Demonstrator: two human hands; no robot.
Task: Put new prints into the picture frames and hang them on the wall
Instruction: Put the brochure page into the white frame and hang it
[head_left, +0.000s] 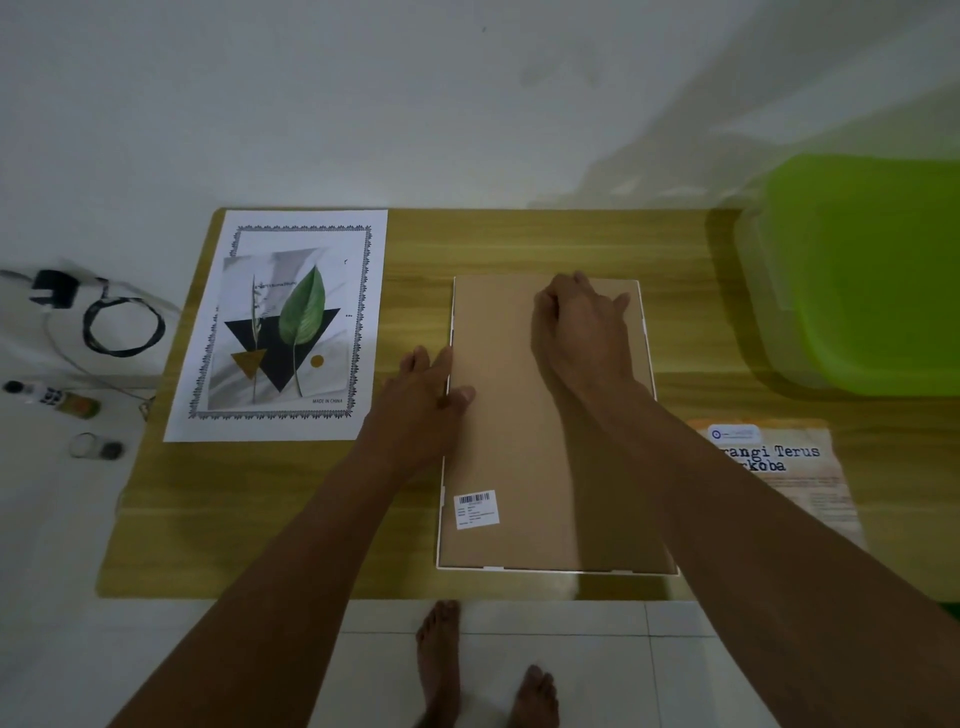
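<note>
My left hand (428, 397) is open and flat. Its fingers (415, 361) are straight and lie along the left edge of the picture frame (647, 332), with the thumb resting on the brown backing board (519, 452).

My right hand (584, 332) is on the upper part of the same board. Its fingers (545, 306) are curled, knuckles up, tips down on the board near the top edge. I can't tell if they pinch a tab or just press.

The frame lies face down, about mid-bench (519, 239), long side running away from me. Its thin white rim shows round the board. A white barcode sticker (476, 509) sits near the lower left corner of the board; its text is too small to read.

The leaf print (283, 332) lies left of the frame, apart from it, on top of a bordered sheet (306, 221). It shows a green leaf over a black triangle, and "MADE IN CHINA" is readable at the bottom right.

To the right, partly under my right forearm, lies a poster (789, 467). The visible words are "…rangi Terus" and "…rkoba", the rest is hidden.

A green tub (857, 270) stands at the far right of the bench.

Off the bench on the left are a charger (54, 291), a coiled cable (124, 327), a bottle (57, 400) with a blurred label, and a small jar (83, 445).

My bare feet (439, 670) are on the tiled floor (571, 618).
</note>
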